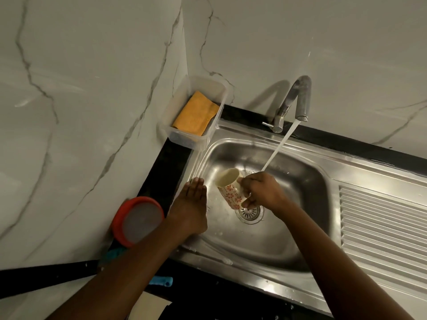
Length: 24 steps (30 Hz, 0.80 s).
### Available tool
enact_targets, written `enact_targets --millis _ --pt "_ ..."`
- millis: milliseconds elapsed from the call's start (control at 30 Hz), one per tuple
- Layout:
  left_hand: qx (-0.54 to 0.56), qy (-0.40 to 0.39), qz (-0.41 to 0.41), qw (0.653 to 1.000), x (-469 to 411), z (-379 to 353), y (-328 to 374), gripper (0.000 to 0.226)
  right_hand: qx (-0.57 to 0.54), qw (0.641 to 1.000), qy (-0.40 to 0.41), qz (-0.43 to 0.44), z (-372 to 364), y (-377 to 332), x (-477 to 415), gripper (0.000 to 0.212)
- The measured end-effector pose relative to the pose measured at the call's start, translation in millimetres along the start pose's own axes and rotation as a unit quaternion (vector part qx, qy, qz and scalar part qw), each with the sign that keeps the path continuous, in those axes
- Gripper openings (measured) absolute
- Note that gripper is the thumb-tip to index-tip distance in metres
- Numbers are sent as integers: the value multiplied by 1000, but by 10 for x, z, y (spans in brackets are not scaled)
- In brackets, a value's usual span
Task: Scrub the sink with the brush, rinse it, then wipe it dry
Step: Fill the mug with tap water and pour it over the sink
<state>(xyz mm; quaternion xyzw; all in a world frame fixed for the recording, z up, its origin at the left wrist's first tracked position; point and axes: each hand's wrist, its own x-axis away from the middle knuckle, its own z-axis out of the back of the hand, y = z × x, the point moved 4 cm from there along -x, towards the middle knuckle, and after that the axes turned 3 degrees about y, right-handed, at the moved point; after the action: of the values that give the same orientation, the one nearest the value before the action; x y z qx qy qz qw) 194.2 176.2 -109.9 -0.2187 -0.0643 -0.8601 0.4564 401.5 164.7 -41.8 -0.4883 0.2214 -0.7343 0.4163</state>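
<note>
Got the right hand (261, 192) curled round the handle of a floral mug (230, 189), tipped mouth toward 11 o'clock over the drain (249, 213) of the sink (305, 199), water (277, 151) running from the tap (298, 98) at 12 o'clock down to that hand. Left hand (191, 204) flat against the basin wall at 9 o'clock, fingers straight and pressed together. Orange cloth (196, 114) in a clear tub (184, 139) off the rim at 11 o'clock.

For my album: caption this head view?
Right hand tilts a floral mug over the sink, tap running; left hand open at the rim.
</note>
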Motion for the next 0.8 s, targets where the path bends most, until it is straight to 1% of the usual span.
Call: enact_targets --millis 67,133,200,300,400,433,500,533,600,667,733,800 --pt "13 33 12 999 23 25 -16 91 44 999 11 18 -1 -54 5 31" --pt "35 67 49 996 8 31 -77 97 103 993 29 55 -56 -174 -2 33" --pt "55 69 77 993 -6 10 -138 102 169 980 45 94 -175 -296 -28 35" --pt "45 71 76 994 26 -40 -138 108 243 959 50 137 -370 -435 -26 40" --pt "64 95 61 992 137 -79 -70 110 300 937 24 175 -504 -485 83 37" --pt "68 96 56 991 187 -95 -42 109 306 935 12 178 -516 -461 122 35" --pt "71 80 48 993 303 -162 20 103 291 941 -13 173 -482 -374 206 35" --pt "74 68 46 994 367 -202 54 98 264 950 -27 164 -433 -304 235 35" --pt "101 43 48 993 506 -263 129 87 161 979 -59 111 -296 -122 301 32" --pt "138 8 53 989 640 -288 201 81 58 995 -70 42 -158 70 355 34" --pt "171 -2 62 983 754 -288 267 78 44 997 -63 17 -45 211 375 36" --pt "187 23 76 979 840 -297 299 76 91 994 -55 30 6 245 381 34"
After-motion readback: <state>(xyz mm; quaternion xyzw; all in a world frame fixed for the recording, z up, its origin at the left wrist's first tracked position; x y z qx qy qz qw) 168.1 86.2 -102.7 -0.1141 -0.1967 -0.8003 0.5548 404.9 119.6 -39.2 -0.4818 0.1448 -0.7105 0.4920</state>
